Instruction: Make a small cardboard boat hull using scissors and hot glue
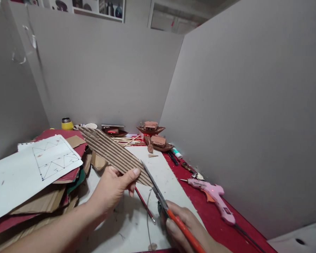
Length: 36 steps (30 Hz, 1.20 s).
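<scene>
Head view: the surface runs under the corrugated cardboard, which I hold aloft on a slant. The stack of sheets lies left of the cardboard, with a drawn sheet on top. Right of the cardboard rests the pink glue gun, its nozzle facing my work; I would keep my wrist wide of that tip, as it may be hot.

My left hand is closed in a pinch on the cardboard's near end, thumb above, fingers beneath. My right hand is wrapped around the handles of the scissors, whose blades lie along that same end; how far they are parted I cannot tell.

The ridges run the cardboard's length, so slow, full bites should crush them less than snips with the tips. I do best to hold the blades upright to the sheet and turn the cardboard rather than my wrist. The pencil lies below the near end. Smallest but most at risk, my left thumb sits near the blades and is better drawn back.
</scene>
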Tool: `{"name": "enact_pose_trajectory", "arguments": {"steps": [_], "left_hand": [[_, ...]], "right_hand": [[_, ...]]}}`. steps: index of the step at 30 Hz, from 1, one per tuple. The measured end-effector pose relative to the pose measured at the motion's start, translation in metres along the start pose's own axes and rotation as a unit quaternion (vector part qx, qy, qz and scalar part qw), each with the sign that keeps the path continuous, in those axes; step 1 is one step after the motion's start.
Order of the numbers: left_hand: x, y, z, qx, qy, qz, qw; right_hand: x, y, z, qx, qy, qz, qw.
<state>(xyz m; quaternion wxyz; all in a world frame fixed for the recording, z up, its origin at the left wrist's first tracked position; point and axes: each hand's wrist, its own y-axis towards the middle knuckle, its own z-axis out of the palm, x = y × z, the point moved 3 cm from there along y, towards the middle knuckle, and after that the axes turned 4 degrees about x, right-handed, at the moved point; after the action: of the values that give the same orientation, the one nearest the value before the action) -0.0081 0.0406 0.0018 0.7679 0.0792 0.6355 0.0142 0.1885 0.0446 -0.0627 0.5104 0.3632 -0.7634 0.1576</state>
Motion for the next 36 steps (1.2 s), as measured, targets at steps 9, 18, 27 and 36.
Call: {"name": "enact_pose_trajectory", "arguments": {"steps": [9, 18, 27, 36], "left_hand": [[0.0, 0.0, 0.001, 0.004, -0.007, -0.001, 1.0], [-0.004, 0.0, 0.002, 0.031, 0.035, -0.014, 0.999], [-0.003, 0.0, 0.005, 0.052, 0.037, -0.023, 0.998], [-0.008, 0.003, -0.001, 0.016, -0.03, -0.01, 0.999]], "right_hand": [[-0.001, -0.004, 0.002, -0.002, 0.011, 0.011, 1.0], [0.003, -0.003, -0.006, 0.04, -0.015, -0.004, 0.999], [0.01, -0.005, -0.003, -0.005, 0.002, 0.01, 1.0], [0.002, -0.004, -0.004, -0.003, 0.0, 0.006, 1.0]]}}
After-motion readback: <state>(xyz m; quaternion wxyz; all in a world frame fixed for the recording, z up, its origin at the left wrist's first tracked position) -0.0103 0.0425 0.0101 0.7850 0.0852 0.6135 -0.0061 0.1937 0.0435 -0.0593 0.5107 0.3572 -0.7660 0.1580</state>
